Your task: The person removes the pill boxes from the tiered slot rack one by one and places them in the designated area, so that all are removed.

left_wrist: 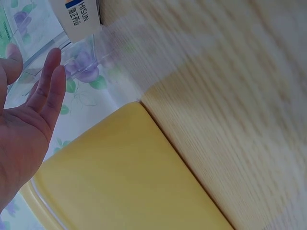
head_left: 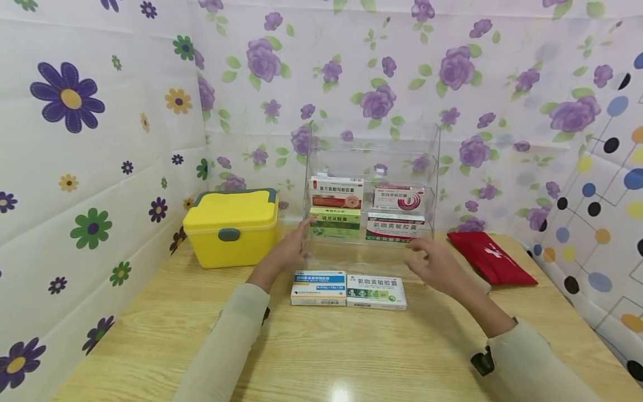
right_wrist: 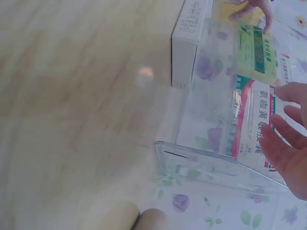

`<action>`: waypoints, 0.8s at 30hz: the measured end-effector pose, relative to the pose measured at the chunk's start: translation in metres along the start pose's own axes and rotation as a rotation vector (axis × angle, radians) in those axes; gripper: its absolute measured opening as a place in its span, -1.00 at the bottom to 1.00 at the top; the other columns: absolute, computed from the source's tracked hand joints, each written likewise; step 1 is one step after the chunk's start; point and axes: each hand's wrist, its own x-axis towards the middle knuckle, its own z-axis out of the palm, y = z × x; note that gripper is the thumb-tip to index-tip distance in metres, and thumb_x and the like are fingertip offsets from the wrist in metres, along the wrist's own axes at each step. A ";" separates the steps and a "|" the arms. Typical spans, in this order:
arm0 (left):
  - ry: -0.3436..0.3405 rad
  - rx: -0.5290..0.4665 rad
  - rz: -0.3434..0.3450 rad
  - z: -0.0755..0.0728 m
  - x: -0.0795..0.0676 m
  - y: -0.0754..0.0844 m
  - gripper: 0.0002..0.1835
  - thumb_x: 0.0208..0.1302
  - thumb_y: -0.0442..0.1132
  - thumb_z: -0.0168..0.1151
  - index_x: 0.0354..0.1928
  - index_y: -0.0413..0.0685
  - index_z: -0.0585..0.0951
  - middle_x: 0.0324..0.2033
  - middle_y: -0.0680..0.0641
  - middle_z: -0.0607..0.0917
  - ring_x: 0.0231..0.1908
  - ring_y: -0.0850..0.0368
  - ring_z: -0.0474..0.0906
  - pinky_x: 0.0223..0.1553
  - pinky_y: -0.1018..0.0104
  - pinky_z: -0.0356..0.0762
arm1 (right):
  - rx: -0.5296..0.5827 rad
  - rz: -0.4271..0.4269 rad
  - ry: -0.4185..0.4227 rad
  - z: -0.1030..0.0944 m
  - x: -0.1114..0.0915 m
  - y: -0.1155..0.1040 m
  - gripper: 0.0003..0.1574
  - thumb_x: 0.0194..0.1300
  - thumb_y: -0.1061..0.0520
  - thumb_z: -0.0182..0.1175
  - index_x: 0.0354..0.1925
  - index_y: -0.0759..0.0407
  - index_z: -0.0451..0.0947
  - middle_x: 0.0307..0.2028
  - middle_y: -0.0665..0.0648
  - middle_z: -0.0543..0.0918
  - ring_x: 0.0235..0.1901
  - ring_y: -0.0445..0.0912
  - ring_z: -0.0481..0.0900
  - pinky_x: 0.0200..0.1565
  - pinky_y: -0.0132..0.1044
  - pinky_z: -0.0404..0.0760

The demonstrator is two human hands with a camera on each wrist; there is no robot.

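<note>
Our spread L hand [head_left: 290, 247] & R hand [head_left: 436, 267] flank green capsule box [head_left: 335, 224] & lower red-white box [head_left: 395, 225]. We're prob. aligning; next needs light nudges.

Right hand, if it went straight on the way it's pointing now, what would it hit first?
Most likely the red-and-green box on the clear rack: in the right wrist view, the right hand overlaps it. Depth is unclear, so the rack itself could come first.
</note>
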 end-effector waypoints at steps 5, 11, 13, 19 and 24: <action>-0.009 0.013 -0.020 0.000 -0.001 0.001 0.07 0.25 -0.40 0.35 0.50 0.51 -0.13 -0.37 -0.17 0.54 -0.50 0.04 0.40 -0.27 0.18 0.53 | -0.025 -0.079 0.160 0.001 0.008 0.001 -0.55 0.09 0.24 0.47 -0.04 0.31 0.61 -0.07 0.27 0.67 -0.07 0.17 0.62 -0.05 0.12 0.61; -0.001 0.016 -0.019 0.001 0.001 0.001 0.10 0.21 -0.43 0.36 0.50 0.51 -0.13 -0.30 -0.13 0.55 -0.48 0.03 0.42 -0.27 0.18 0.53 | -0.012 -0.113 0.330 0.001 0.020 0.003 -0.58 0.03 0.30 0.47 -0.10 0.35 0.62 -0.14 0.27 0.68 -0.13 0.18 0.64 -0.09 0.12 0.62; 0.004 0.021 -0.015 0.001 0.001 0.001 0.10 0.21 -0.44 0.36 0.50 0.50 -0.13 -0.29 -0.12 0.55 -0.47 0.02 0.42 -0.26 0.18 0.52 | -0.005 -0.113 0.356 0.001 0.025 0.003 -0.58 0.03 0.30 0.48 -0.10 0.35 0.62 -0.14 0.27 0.67 -0.12 0.17 0.63 -0.09 0.11 0.63; 0.008 0.027 -0.013 0.000 0.002 0.001 0.10 0.20 -0.45 0.36 0.50 0.49 -0.12 -0.33 -0.14 0.53 -0.45 0.03 0.41 -0.32 0.21 0.50 | 0.009 -0.152 0.386 0.005 0.041 0.011 -0.56 -0.03 0.33 0.49 -0.12 0.36 0.61 -0.13 0.28 0.64 -0.09 0.18 0.60 -0.07 0.13 0.60; -0.003 0.008 -0.002 -0.001 -0.001 0.004 0.13 0.17 -0.51 0.34 0.50 0.46 -0.13 -0.40 -0.15 0.51 -0.50 0.04 0.40 -0.43 0.23 0.49 | 0.003 -0.145 0.350 0.009 0.048 0.017 -0.57 -0.03 0.34 0.48 -0.14 0.34 0.61 -0.12 0.27 0.62 -0.08 0.18 0.56 -0.03 0.14 0.58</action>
